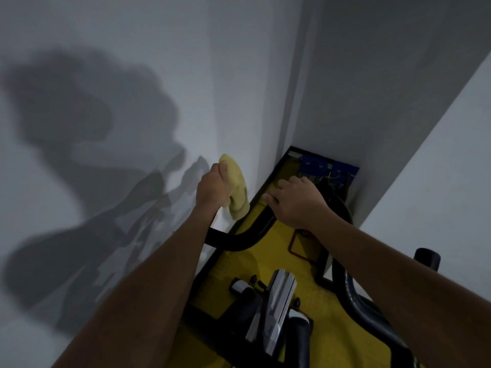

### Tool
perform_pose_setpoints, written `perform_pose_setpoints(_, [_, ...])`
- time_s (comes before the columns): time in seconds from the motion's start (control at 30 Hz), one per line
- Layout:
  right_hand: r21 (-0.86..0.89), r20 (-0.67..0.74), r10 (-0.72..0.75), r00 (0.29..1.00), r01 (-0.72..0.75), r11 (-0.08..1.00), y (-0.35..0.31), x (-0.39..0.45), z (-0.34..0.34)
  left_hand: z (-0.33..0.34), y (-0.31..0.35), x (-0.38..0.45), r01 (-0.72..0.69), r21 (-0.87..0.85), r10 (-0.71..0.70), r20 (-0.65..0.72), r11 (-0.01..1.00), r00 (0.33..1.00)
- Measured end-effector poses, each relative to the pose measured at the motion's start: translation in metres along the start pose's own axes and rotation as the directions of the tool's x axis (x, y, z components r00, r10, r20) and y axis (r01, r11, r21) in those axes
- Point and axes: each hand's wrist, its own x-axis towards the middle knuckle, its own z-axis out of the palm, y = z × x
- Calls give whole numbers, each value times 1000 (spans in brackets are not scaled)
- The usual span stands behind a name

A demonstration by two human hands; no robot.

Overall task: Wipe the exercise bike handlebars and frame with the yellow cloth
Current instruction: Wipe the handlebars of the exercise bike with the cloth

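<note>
My left hand (214,185) grips the yellow cloth (237,191), wrapped around the upright left end of the black handlebar (239,241) close to the wall. The cloth hides that handlebar tip. My right hand (295,201) rests on the middle of the handlebar, fingers curled over it. Below my arms the bike's chrome stem (277,312) and black frame (239,309) stand on a yellow floor. The right handlebar grip (426,257) pokes out beyond my right forearm.
A white wall (132,102) runs close along the left with my shadow on it. Another wall (438,168) closes in on the right. Blue boxes (329,167) and wires sit in the far corner. A black strip edges the yellow floor (326,349).
</note>
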Motion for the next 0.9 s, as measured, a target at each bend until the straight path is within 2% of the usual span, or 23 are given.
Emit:
perform_pose_setpoints(0.17, [-17,-60,-39,997,38,999,-5,4,6,-7,-15,-2,22,-11,-22,-3,1000,1000])
perform_pose_setpoints(0.3, [-69,-104,-45,994,38,997,-12,10,7,-17,-43,-26,135,-61,-130,78,989,988])
perform_pose_setpoints(0.43, [-59,-74,-66,995,62,996,-9,11,4,-28,-63,-56,193,194,-226,170,962,959])
perform_pose_setpoints(0.47, [-54,-68,-80,994,77,996,-8,11,3,-31,-65,-61,261,207,-296,164,943,941])
perform_pose_setpoints(0.53, [-61,-85,-103,991,98,993,-8,11,2,-40,-68,-74,305,207,-338,146,929,930])
perform_pose_setpoints(0.6, [-64,-91,-121,988,116,991,-8,13,3,-46,-72,-87,302,296,-352,130,906,927])
perform_pose_setpoints(0.7, [-44,-71,-134,988,131,990,-7,17,2,-57,-74,-113,234,355,-288,109,905,951])
perform_pose_setpoints(0.8, [-14,-56,-141,989,140,990,-5,19,2,-64,-83,-140,325,349,-357,28,879,934])
perform_pose_setpoints(0.87, [-16,-35,-125,992,124,992,-6,19,1,-69,-91,-154,448,311,-466,-19,838,885])
perform_pose_setpoints(0.9, [-22,-25,-118,993,118,993,-6,19,1,-70,-103,-159,404,298,-422,-2,865,906])
